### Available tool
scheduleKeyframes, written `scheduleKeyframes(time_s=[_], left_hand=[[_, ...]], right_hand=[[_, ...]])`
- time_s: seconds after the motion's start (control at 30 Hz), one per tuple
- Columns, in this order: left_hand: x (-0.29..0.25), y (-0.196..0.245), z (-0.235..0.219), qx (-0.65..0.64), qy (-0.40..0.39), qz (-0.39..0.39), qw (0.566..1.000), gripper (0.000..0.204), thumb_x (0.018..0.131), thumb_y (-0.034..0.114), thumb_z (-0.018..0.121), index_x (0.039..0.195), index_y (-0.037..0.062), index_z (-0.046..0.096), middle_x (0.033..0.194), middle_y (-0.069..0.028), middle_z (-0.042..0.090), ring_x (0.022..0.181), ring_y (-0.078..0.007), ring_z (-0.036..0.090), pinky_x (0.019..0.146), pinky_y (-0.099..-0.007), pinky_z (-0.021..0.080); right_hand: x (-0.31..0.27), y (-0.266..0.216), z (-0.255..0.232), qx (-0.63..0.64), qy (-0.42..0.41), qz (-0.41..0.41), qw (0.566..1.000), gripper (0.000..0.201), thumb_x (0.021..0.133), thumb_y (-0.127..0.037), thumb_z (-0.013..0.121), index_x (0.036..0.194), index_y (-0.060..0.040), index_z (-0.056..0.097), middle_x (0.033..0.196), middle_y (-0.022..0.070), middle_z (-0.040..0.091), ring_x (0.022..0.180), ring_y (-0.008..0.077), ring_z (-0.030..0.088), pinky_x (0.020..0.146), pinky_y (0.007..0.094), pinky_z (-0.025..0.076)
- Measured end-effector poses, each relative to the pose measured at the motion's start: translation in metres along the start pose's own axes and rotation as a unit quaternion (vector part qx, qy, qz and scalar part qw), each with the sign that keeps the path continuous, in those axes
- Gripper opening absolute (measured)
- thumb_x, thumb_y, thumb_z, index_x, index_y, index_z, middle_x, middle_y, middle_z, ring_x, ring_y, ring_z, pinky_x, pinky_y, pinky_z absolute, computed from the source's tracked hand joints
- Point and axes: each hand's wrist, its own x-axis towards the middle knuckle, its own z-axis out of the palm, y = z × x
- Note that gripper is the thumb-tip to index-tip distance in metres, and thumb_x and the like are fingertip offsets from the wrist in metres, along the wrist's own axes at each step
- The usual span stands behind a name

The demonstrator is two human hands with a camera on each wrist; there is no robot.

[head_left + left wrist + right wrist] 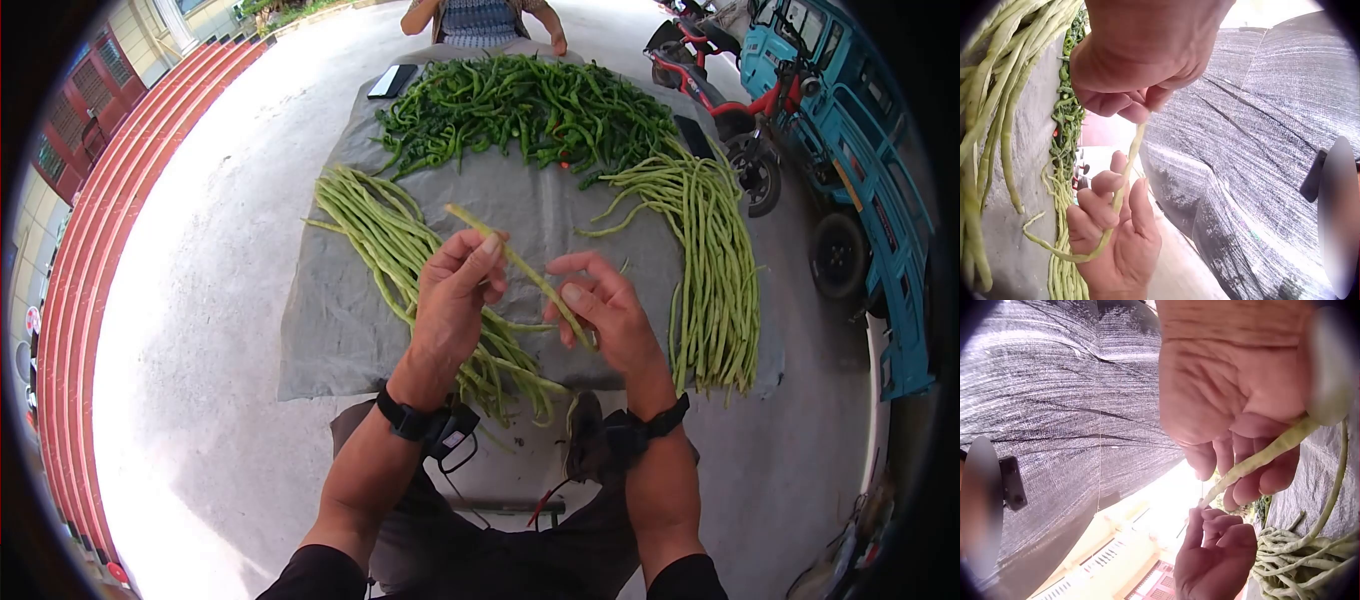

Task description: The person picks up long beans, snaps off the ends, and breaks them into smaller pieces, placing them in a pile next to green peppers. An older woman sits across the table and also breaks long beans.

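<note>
A long pale-green yardlong bean (520, 264) slants between my two hands above the grey sheet. My left hand (450, 300) pinches it between thumb and fingertips near its upper end, a short tip poking out beyond. Around its lower part the thumb and bent fingers of my right hand (612, 312) hold it. In the left wrist view the bean (1117, 201) runs down across the right hand's fingers (1099, 209), and its free end curves off sideways. Beneath my left hand lies a loose pile of yardlong beans (385, 235).
Green peppers (520, 105) are heaped at the far side of the grey sheet (330, 330). A neat bundle of yardlong beans (718, 270) lies at right. Two phones, one white-screened (392, 81), one dark (695, 137), rest by the peppers. Another person (485, 22) sits opposite.
</note>
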Motion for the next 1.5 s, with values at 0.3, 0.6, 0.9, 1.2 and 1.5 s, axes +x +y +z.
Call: scheduleKeyframes(time_s=[0.3, 0.6, 0.9, 1.2, 1.5], left_hand=[[0.000, -0.013, 0.001, 0.006, -0.027, -0.013, 1.000, 0.018, 0.100, 0.021, 0.075, 0.109, 0.0057, 0.071, 0.089, 0.0042, 0.066, 0.071, -0.0050, 0.059, 0.063, -0.0212, 0.042], [0.000, -0.018, 0.000, 0.052, -0.040, -0.025, 0.998, 0.021, 0.104, 0.023, 0.068, 0.114, 0.0054, 0.069, 0.083, 0.0032, 0.065, 0.074, -0.0062, 0.060, 0.067, -0.0227, 0.042], [-0.005, -0.027, 0.007, 0.131, -0.066, -0.073, 0.986, 0.022, 0.104, 0.029, 0.068, 0.112, 0.0080, 0.066, 0.099, 0.0011, 0.070, 0.079, -0.0077, 0.063, 0.068, -0.0226, 0.044], [-0.014, -0.041, 0.025, 0.188, -0.139, -0.100, 0.967, 0.024, 0.101, 0.026, 0.072, 0.112, 0.0043, 0.069, 0.094, 0.0013, 0.070, 0.076, -0.0060, 0.064, 0.064, -0.0209, 0.044], [-0.015, -0.039, 0.032, 0.165, -0.108, -0.095, 0.976, 0.016, 0.099, 0.018, 0.072, 0.103, 0.0032, 0.071, 0.087, 0.0015, 0.069, 0.074, -0.0056, 0.062, 0.064, -0.0211, 0.044]], right_hand=[[0.002, 0.006, 0.006, -0.023, -0.013, 0.006, 1.000, 0.019, 0.107, -0.019, 0.060, 0.114, -0.0012, 0.062, 0.088, 0.0078, 0.069, 0.066, 0.0114, 0.062, 0.059, 0.0264, 0.051], [0.001, 0.008, 0.002, -0.047, 0.015, 0.031, 0.998, 0.016, 0.105, -0.018, 0.064, 0.102, -0.0024, 0.064, 0.080, 0.0042, 0.067, 0.062, 0.0094, 0.060, 0.055, 0.0250, 0.048], [0.007, 0.020, -0.012, 0.127, 0.080, 0.024, 0.988, 0.020, 0.103, -0.023, 0.067, 0.106, -0.0036, 0.069, 0.094, 0.0030, 0.071, 0.082, 0.0095, 0.064, 0.074, 0.0256, 0.050], [0.009, 0.021, -0.014, 0.155, 0.134, -0.007, 0.979, 0.020, 0.100, -0.022, 0.071, 0.108, -0.0035, 0.071, 0.098, 0.0023, 0.071, 0.087, 0.0105, 0.063, 0.081, 0.0273, 0.049], [0.008, 0.019, -0.010, 0.106, 0.120, -0.023, 0.987, 0.023, 0.100, -0.024, 0.071, 0.108, -0.0031, 0.071, 0.096, 0.0017, 0.070, 0.083, 0.0096, 0.063, 0.077, 0.0269, 0.050]])
